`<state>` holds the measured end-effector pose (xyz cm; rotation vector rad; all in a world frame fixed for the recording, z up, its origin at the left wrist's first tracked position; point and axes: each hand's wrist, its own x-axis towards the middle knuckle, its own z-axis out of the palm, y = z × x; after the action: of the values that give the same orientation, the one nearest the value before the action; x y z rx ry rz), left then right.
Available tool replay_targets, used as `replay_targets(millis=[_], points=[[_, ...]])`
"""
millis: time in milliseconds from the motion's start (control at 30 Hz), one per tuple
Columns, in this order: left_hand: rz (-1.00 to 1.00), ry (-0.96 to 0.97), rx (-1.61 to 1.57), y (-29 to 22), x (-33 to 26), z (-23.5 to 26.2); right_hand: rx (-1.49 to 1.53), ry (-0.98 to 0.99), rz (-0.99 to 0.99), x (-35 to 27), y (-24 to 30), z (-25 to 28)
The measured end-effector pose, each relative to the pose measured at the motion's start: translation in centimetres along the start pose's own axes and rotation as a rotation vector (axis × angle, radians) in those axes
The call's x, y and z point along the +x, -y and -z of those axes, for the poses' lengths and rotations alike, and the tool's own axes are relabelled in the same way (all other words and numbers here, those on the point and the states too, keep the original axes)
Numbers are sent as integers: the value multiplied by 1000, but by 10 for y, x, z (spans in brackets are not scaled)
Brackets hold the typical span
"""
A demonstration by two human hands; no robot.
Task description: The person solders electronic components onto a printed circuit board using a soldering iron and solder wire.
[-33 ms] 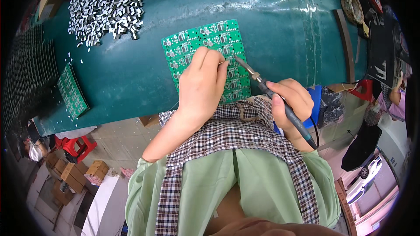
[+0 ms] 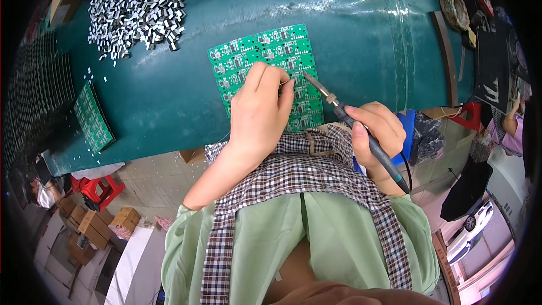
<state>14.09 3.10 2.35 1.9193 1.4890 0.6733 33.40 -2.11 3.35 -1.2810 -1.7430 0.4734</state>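
Note:
A green panel of joined circuit boards (image 2: pixel 285 49) lies on the teal work surface in front of me, with small chips and parts across it. My right hand (image 2: pixel 379 133) grips a soldering iron (image 2: pixel 343 114) like a pen, and its metal tip meets the panel right of the middle. Over the panel's left part rests my left hand (image 2: pixel 255 110), thumb and forefinger pinching a thin solder wire (image 2: pixel 284 82) close to the iron's tip. The left hand hides part of the boards beneath it.
A heap of small black-and-white components (image 2: pixel 138 11) is piled at the far left. Another green board panel (image 2: pixel 93 117) lies left, beside a dark stack of trays (image 2: pixel 36 90). A dark bar (image 2: pixel 444 56) and a tape roll (image 2: pixel 454 10) are on the right.

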Motion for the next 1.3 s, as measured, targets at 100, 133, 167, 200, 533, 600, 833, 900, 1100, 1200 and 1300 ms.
replay_targets(millis=[100, 133, 167, 200, 533, 600, 833, 900, 1100, 1200, 1300], points=[[-64, -45, -11, 1, -5, 0, 16, -33, 34, -3, -1, 0], [-63, -45, -10, 2, -6, -1, 23, -29, 37, -3, -1, -1], [-85, -66, 2, 3, -6, -2, 30, -25, 40, -4, -1, -2], [-107, -88, 15, 4, -6, -2, 31, -25, 40, -4, -1, -3], [-70, -17, -21, 2, -8, -6, 9, 16, 9, -8, 1, -5], [-77, -4, -38, 1, -9, -7, 9, 2, 12, -11, 2, -6], [-125, -71, -65, 0, -14, -9, -24, -51, 55, -17, 6, -1], [-58, -13, -38, -1, -19, -5, -13, -76, 57, -19, 6, 2], [-55, -54, -106, 0, -26, -7, -26, -38, 73, -22, 6, 3], [-87, -63, -104, 2, -28, -8, -15, -38, 63, -22, 5, 1], [-112, -60, -3, 2, -29, -10, -17, -30, 63, -22, 5, 0]])
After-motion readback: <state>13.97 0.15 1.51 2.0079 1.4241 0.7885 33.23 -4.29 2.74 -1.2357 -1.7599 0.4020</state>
